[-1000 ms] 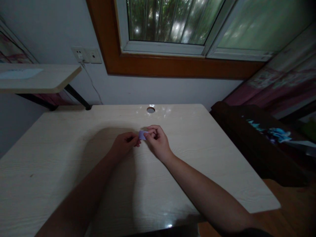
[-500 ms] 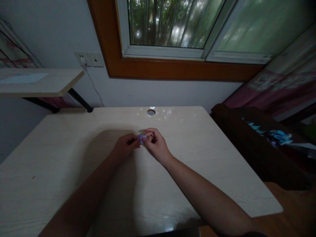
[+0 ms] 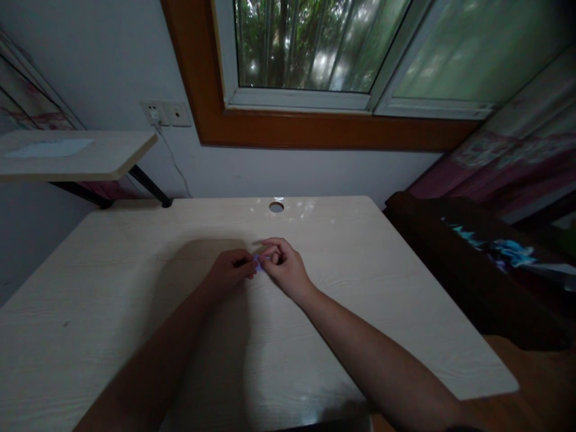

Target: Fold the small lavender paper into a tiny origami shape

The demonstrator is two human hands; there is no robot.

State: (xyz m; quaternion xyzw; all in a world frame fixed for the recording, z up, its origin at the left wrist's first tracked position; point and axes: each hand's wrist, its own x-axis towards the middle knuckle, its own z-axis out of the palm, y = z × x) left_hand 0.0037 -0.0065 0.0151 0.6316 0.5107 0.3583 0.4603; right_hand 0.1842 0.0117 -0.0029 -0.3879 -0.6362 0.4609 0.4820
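Observation:
A small light-purple piece of folded paper [image 3: 258, 262] is pinched between my two hands above the table's middle. My left hand [image 3: 231, 266] grips its left side between thumb and fingers. At its right side, my right hand [image 3: 282, 262] pinches it with thumb and forefinger, the other fingers curled loosely. Most of the paper is hidden behind my fingertips, so its exact shape cannot be made out.
The pale wood table [image 3: 360, 312] has a round cable hole [image 3: 276, 207] near its back edge. A raised shelf [image 3: 81, 157] stands at the back left. Blue crumpled-looking pieces [image 3: 513, 252] lie on dark furniture [image 3: 427, 219] to the right.
My fingers have closed in over the purple paper, so less of it shows. Both hands sit slightly lower in the view, and the whole view has shifted a little.

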